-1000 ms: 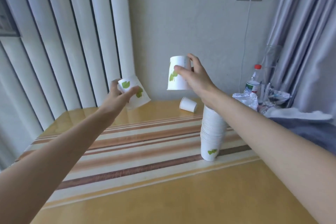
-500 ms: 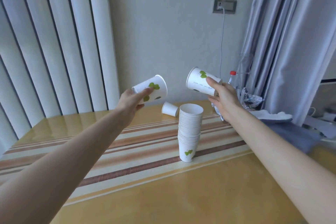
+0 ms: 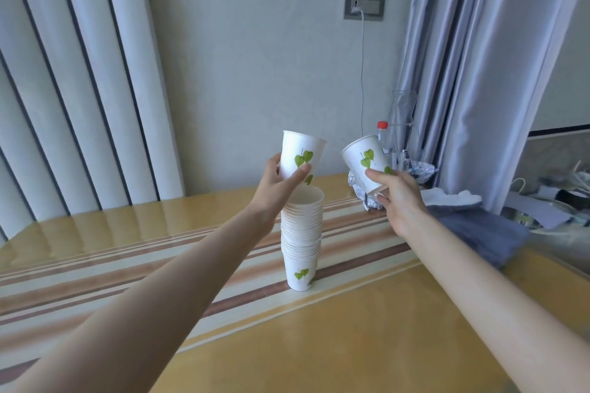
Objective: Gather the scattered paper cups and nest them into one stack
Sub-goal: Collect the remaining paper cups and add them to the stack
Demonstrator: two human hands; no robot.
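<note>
Each hand holds a cup (stack below)

A white cable is hanging from the wall socket. A red-capped bottle is standing beside crumpled foil on the striped desk, with grey curtains hanging behind.

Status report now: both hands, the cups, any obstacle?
Left hand holds upright cup above stack. Right hand holds tilted cup beside it. Stack mouth open, nothing blocking.
</note>
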